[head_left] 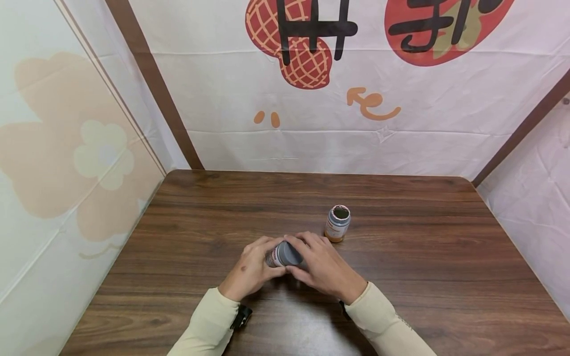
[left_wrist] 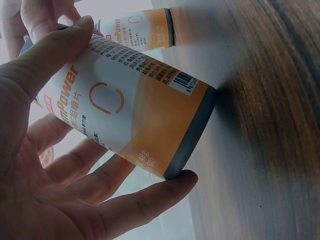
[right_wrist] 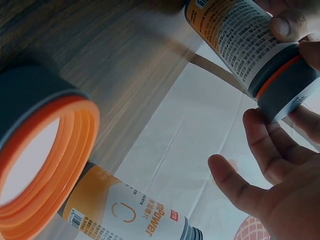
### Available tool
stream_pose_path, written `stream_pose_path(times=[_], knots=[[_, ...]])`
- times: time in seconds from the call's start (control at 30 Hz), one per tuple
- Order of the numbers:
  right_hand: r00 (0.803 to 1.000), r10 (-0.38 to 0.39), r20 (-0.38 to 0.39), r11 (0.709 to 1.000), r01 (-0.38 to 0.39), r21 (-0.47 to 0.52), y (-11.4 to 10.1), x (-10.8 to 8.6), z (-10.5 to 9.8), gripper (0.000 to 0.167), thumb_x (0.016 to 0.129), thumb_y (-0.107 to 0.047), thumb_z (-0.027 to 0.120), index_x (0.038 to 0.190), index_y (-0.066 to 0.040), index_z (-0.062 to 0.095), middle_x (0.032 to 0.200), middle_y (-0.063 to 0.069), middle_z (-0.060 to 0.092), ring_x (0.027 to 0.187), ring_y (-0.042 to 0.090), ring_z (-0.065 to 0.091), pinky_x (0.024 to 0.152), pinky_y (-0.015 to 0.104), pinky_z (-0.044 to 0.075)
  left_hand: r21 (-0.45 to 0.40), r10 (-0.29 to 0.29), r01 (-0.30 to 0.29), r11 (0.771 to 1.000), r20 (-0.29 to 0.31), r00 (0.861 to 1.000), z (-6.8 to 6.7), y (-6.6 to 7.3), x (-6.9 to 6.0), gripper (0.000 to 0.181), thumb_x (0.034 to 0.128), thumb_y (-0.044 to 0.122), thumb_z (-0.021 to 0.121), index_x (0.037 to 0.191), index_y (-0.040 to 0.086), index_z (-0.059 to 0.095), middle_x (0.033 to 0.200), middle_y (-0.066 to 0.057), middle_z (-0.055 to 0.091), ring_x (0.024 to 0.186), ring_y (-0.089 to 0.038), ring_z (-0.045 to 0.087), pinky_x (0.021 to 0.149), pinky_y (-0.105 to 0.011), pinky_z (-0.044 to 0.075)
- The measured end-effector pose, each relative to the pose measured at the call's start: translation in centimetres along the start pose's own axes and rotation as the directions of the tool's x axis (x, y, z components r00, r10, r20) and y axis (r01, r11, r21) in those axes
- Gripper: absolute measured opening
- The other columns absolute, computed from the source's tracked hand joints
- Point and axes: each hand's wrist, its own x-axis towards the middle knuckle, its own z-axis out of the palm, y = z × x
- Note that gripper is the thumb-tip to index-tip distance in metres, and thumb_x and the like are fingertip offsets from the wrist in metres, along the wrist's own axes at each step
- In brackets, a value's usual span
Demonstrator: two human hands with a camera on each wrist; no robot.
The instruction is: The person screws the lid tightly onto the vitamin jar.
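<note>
My left hand grips the body of a supplement bottle with a white and orange label. The bottle is tilted just above the wooden table, its grey base toward the tabletop in the left wrist view. At its top sits a dark grey cap, with a thin orange ring between cap and body. My right hand holds that cap between thumb and fingertips. A loose cap, dark outside and orange threaded inside, shows close to the right wrist camera; in the head view it is not visible.
A second, similar bottle stands upright and uncapped beyond my right hand, with a ragged pale edge around its mouth. The brown wood-grain table reaches back to a white printed cloth. Another cloth panel hangs along the left side.
</note>
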Motion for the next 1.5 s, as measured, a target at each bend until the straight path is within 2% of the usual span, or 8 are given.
stream_pose_path(times=[0.13,0.23,0.43,0.63,0.8,1.03,1.2,1.5], knots=[[1.000,0.014,0.016,1.000,-0.014,0.001,0.03,-0.01,0.03,0.062,0.089,-0.035,0.077,0.140,-0.008,0.054,0.119,0.009,0.060,0.102,0.020,0.058,0.086,0.044,0.048,-0.011,-0.019,0.019,1.000,0.011,1.000,0.01,0.04,0.03,0.060,0.0727,0.013,0.091,0.128,0.010,0.068,0.111,-0.003,0.066,0.096,-0.018,0.062,0.081,-0.037,0.052],[0.999,0.005,0.033,1.000,-0.004,-0.020,0.09,0.03,0.00,0.065,0.088,-0.036,0.078,0.141,-0.011,0.052,0.125,0.009,0.058,0.109,0.023,0.058,0.087,0.045,0.048,-0.005,-0.005,0.005,1.000,0.004,1.000,0.11,-0.06,0.04,0.061,0.0720,0.012,0.091,0.128,0.009,0.068,0.111,-0.003,0.067,0.095,-0.018,0.062,0.081,-0.037,0.052],[0.996,-0.090,0.028,0.995,0.091,-0.038,0.40,0.09,0.03,0.069,0.083,-0.024,0.082,0.143,-0.014,0.049,0.138,0.013,0.051,0.117,0.030,0.057,0.089,0.047,0.049,0.017,0.039,-0.039,0.999,-0.011,0.999,0.17,-0.18,0.10,0.058,0.0726,0.016,0.091,0.126,0.010,0.069,0.110,-0.003,0.067,0.093,-0.019,0.063,0.080,-0.038,0.052],[0.989,-0.149,0.009,0.989,0.150,-0.020,0.59,0.13,0.10,0.068,0.081,-0.011,0.079,0.141,-0.013,0.050,0.138,0.014,0.052,0.120,0.031,0.055,0.090,0.048,0.048,-0.003,0.030,-0.030,1.000,0.001,1.000,0.14,-0.21,0.13,0.062,0.0723,0.018,0.091,0.129,0.012,0.067,0.112,-0.001,0.067,0.095,-0.019,0.062,0.081,-0.040,0.051],[0.990,-0.139,0.009,0.990,0.139,-0.020,0.48,0.15,0.01,0.067,0.082,-0.012,0.079,0.142,-0.013,0.050,0.136,0.014,0.053,0.119,0.031,0.056,0.090,0.048,0.048,0.007,0.041,-0.041,0.999,-0.012,0.999,0.19,-0.26,0.14,0.060,0.0718,0.016,0.092,0.127,0.009,0.068,0.110,-0.004,0.067,0.095,-0.020,0.063,0.081,-0.041,0.051],[0.995,-0.102,0.014,0.995,0.102,-0.019,0.40,0.14,0.14,0.063,0.083,-0.016,0.077,0.141,-0.012,0.051,0.131,0.013,0.055,0.115,0.030,0.057,0.091,0.048,0.048,0.011,0.012,-0.012,1.000,0.002,1.000,0.16,-0.27,0.02,0.059,0.0726,0.018,0.091,0.127,0.012,0.068,0.111,-0.002,0.066,0.094,-0.019,0.061,0.080,-0.038,0.051],[0.997,-0.080,0.014,0.997,0.081,-0.010,0.28,0.18,0.14,0.061,0.085,-0.019,0.076,0.140,-0.011,0.052,0.129,0.012,0.056,0.112,0.028,0.057,0.091,0.048,0.048,0.014,0.017,-0.017,1.000,-0.010,1.000,0.14,-0.24,-0.05,0.058,0.0719,0.017,0.092,0.125,0.010,0.069,0.109,-0.002,0.067,0.093,-0.018,0.062,0.080,-0.038,0.052],[0.999,-0.035,0.028,0.999,0.036,-0.010,0.05,0.22,0.15,0.058,0.089,-0.025,0.074,0.140,-0.010,0.052,0.125,0.009,0.057,0.110,0.025,0.058,0.091,0.045,0.048,-0.012,-0.012,0.013,1.000,0.019,1.000,-0.01,-0.13,-0.13,0.062,0.0730,0.014,0.091,0.130,0.010,0.067,0.111,-0.001,0.066,0.094,-0.016,0.062,0.080,-0.037,0.051]])
